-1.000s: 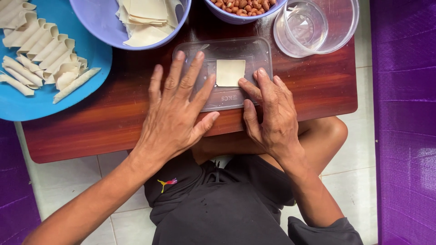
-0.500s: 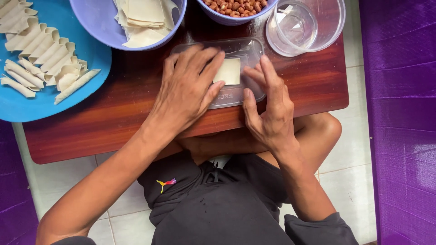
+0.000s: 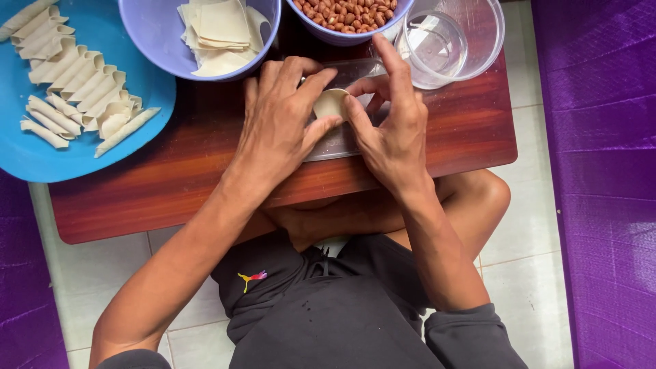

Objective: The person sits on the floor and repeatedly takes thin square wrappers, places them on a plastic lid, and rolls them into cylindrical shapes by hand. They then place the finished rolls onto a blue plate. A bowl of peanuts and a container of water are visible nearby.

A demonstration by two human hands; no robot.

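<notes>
Low wooden table (image 3: pixel 205 171), left hand (image 3: pixel 283 116) and right hand (image 3: pixel 389 126) pinched on a pale wrapper (image 3: pixel 330 102) over the clear tray (image 3: pixel 338 143) below the peanut bowl (image 3: pixel 345 17): rolling underway, probably needing firm, even tucking.

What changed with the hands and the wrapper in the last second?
The flat square wrapper has been picked up and curled; both the left hand and the right hand now pinch it above the clear tray. The blue plate of rolls, the bowls and the cup stayed put.
</notes>
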